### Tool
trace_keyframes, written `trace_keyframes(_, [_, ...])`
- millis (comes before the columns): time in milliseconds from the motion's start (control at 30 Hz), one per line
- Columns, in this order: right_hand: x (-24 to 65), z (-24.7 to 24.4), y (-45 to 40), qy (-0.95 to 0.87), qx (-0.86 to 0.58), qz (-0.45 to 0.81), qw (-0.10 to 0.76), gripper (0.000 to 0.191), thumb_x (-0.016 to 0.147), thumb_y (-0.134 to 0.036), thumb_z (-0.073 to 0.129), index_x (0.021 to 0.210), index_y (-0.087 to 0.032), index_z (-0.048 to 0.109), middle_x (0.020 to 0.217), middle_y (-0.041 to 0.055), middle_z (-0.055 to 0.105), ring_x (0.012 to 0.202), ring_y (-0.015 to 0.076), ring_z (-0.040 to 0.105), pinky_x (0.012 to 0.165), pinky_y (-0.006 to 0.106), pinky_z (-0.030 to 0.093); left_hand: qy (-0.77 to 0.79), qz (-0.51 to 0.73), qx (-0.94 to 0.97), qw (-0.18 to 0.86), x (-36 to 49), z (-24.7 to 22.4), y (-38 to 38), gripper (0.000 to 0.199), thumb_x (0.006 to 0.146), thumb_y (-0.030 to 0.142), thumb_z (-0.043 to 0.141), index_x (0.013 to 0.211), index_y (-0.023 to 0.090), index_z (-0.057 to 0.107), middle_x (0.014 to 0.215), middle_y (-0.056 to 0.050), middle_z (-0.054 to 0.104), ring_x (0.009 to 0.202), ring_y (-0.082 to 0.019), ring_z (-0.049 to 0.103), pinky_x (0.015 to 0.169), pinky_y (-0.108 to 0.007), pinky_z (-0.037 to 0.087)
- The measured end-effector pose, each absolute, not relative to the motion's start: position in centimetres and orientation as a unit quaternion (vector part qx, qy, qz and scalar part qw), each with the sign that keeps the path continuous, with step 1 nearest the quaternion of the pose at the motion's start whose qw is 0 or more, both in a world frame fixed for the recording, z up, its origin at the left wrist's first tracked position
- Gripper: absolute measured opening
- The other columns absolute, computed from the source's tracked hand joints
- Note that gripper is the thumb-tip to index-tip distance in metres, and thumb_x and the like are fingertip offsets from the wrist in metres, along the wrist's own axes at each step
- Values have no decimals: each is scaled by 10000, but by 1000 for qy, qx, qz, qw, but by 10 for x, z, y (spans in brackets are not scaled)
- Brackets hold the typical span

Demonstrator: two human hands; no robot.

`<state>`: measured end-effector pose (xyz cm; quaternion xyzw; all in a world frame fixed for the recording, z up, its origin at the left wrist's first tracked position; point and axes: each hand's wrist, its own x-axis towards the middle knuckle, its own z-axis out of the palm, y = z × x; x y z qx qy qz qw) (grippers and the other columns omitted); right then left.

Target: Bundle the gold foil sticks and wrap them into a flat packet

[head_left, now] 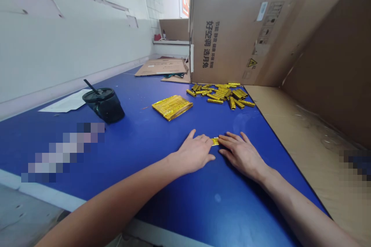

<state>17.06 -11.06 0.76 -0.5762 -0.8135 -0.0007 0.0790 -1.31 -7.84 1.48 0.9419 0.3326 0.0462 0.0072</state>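
A short, shiny gold foil strip lies on the blue tabletop between my two hands. My left hand is curled over its left end, with the fingers bent and pressed down on it. My right hand reaches over the other end, fingers stretched out and apart, their tips touching the foil. Both ends of the strip are hidden under the fingers. Beyond my hands lies a flat stack of gold foil pieces. Farther back and right is a loose pile of small gold foil tubes.
On the left, a dark cup with a straw stands near a white paper sheet. A large cardboard box rises behind the tubes. Flattened cardboard lies at the far end. Brown cardboard borders the table's right edge.
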Motion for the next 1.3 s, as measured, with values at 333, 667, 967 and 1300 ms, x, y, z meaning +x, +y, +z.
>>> trace_keyframes(333, [170,6,-112,-782,-578,54,225,303,857,-280,344,835,-181,630,760,58,616,743,189,539,692,305,419,355,181,913,87,-11,8,-69,165,814,194,442,852,160,599,844,-57,610,842,-191,539,778,-318,391])
trace_keyframes(667, [162,17,-111,-562,-552,484,382,332,717,-453,541,866,-157,554,525,-36,554,379,75,434,370,195,261,410,326,639,563,-5,7,-62,84,776,173,438,704,151,474,500,34,540,420,-62,458,429,-172,333])
trace_keyframes(967, [159,13,-115,-490,-515,560,426,286,712,-436,559,727,-154,516,457,-44,544,328,57,414,344,180,265,358,344,616,611,-4,16,-69,183,760,143,474,938,123,510,525,40,541,416,-52,476,397,-150,327])
trace_keyframes(1300, [149,18,-119,-530,-534,471,461,487,622,-463,635,981,-153,526,588,-35,543,426,98,484,437,254,385,399,353,543,649,-5,22,-70,113,762,151,482,865,118,516,495,43,512,389,-49,461,380,-151,322])
